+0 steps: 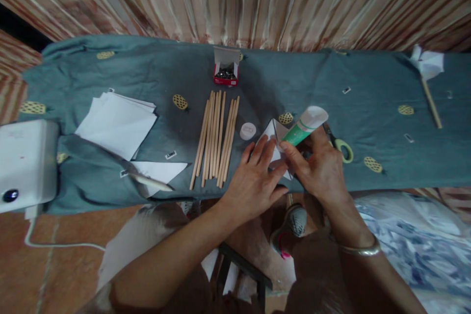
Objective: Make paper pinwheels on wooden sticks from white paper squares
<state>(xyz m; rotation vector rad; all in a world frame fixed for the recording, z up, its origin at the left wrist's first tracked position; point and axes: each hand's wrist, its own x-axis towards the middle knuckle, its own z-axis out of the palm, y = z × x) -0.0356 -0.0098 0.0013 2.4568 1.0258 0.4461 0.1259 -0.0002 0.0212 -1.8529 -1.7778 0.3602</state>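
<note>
Soft green-and-white glue tube, tilted, nozzle down on folded white paper at the near edge of the grey cloth. Right hand pinches the tube; left hand lies spread flat on the paper. One round white cap just beside. About ten thin wooden sticks. One open red box holds small dark metal bits.

Dim, soft light; muted colours; edges bowed; slight blur throughout.

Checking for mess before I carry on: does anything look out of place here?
Little stands out. A small white cap lies loose on the cloth beside the wooden sticks, while the right hand holds the glue tube nozzle-down over the folded paper. The red box stands open.
</note>
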